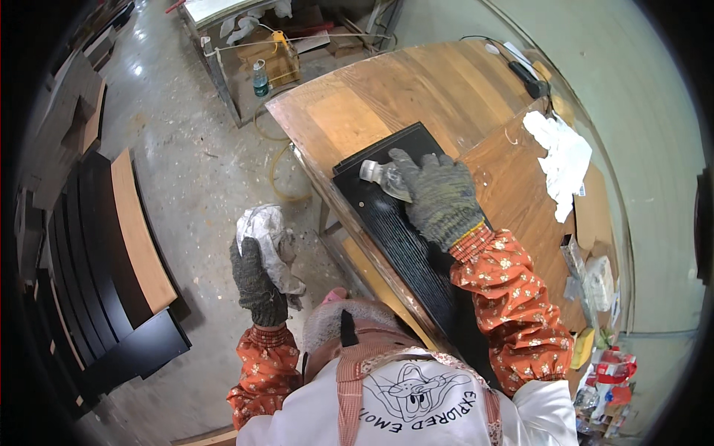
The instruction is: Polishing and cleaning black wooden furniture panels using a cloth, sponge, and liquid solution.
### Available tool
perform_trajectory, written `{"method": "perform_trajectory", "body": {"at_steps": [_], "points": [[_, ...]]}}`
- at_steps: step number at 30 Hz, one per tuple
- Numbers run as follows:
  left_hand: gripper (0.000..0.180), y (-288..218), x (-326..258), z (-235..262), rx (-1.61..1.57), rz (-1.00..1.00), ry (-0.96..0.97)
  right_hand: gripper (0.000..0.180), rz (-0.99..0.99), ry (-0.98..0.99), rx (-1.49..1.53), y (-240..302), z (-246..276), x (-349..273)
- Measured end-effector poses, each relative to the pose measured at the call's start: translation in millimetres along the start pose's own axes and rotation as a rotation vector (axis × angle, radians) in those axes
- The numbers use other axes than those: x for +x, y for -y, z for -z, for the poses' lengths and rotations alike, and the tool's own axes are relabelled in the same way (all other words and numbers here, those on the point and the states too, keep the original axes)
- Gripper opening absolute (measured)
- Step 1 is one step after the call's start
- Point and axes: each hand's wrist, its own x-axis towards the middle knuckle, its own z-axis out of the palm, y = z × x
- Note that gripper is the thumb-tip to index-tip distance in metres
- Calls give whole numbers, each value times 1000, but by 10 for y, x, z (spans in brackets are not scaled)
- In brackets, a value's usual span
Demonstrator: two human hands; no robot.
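My left hand (258,286), in a dark knitted glove, is closed around a crumpled whitish rag (265,227) beside the table's left edge. My right hand (442,197), gloved in grey-green knit, grips a small clear plastic bottle (383,177). The bottle is tilted, its neck end pointing left, over a black ribbed panel (394,241). That panel lies along the left side of the wooden table (476,82), and my right forearm covers part of its near end. A small pale spot shows on the black surface by the bottle.
White cloth (558,156) and a black tool (529,80) lie along the table's right side. Black and wood-coloured boards (97,238) stand on the floor at left. Ahead, a bench (216,56) holds a green-labelled bottle (260,79); a yellow hose (277,167) trails below.
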Motion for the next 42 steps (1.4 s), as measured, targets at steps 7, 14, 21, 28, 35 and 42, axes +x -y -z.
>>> {"method": "perform_trajectory", "body": {"at_steps": [7, 14, 21, 28, 35, 42], "points": [[40, -53, 15, -35, 258, -100, -3, 73, -6, 52, 8, 67, 34, -61], [36, -123, -8, -79, 70, -61, 20, 68, -394, 227, 20, -499, 32, 152], [37, -106, 69, 50, 469, -267, 56, 68, -490, 151, 63, -731, -13, 199], [49, -506, 49, -349, 383, -255, 67, 70, -456, 67, 135, -831, -107, 139], [46, -828, 152, -1109, 693, -900, 557, 79, -611, -263, 670, -1122, -141, -433], [42, -787, 166, -2379, 1058, -1233, 1105, 75, -715, -1037, 762, -1075, -792, -1311]]}}
